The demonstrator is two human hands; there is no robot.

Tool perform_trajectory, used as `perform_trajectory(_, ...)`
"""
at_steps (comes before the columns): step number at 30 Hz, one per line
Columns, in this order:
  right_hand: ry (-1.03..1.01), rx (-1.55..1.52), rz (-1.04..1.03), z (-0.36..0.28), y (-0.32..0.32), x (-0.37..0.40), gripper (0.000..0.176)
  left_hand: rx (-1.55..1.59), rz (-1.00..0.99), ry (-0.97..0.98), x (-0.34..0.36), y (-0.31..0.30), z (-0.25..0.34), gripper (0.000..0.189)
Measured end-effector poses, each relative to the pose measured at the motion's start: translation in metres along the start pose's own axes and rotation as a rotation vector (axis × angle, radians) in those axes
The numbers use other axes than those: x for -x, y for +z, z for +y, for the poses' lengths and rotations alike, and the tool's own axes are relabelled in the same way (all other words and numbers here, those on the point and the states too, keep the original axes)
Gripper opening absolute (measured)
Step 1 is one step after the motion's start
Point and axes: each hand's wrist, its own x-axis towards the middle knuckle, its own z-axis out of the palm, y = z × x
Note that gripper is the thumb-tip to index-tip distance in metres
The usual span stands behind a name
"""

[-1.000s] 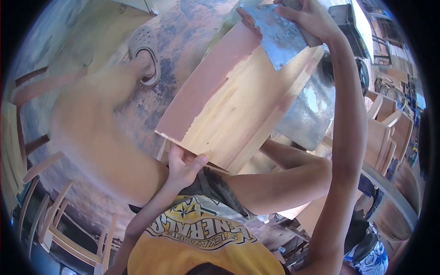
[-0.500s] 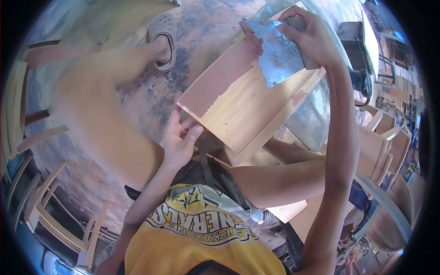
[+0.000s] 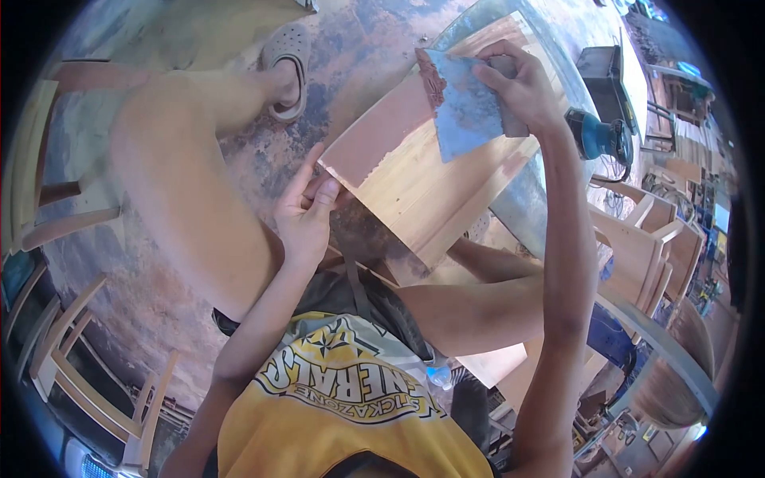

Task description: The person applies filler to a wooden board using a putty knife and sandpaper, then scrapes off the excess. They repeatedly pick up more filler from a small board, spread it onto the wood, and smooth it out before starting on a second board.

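Observation:
My right hand (image 3: 527, 89) grips a wide, flat metal putty knife (image 3: 470, 103). Its blade lies against the upper face of a wooden board (image 3: 414, 191). A ridge of reddish-brown filler (image 3: 431, 78) clings to the blade's left corner. Smooth pinkish filler (image 3: 374, 139) coats a band along the board's far-left edge, while pale bare grain shows beside it. At the near-left end, my left hand (image 3: 307, 211) holds the board's corner between thumb and fingers. The board is tilted over my lap; part of it is hidden under the blade and my right hand.
A teal power sander (image 3: 590, 137) stands right of my right forearm, near a dark box (image 3: 602, 76). Wooden chair frames (image 3: 96, 390) stand at the lower left, with more wooden furniture parts (image 3: 637, 239) at the right. My bent leg (image 3: 191, 175) is left of the board.
The putty knife has slid along the board toward my left hand, uncovering more of the far end. My left hand keeps hold of the corner, and the view has shifted slightly.

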Motion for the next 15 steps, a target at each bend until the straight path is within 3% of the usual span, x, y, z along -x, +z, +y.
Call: perform_trajectory(15,-0.073,0.104,0.031,-0.046,0.051,0.039,0.022,0.076,0.006,-0.035,-0.006,0.000,0.001,0.046)
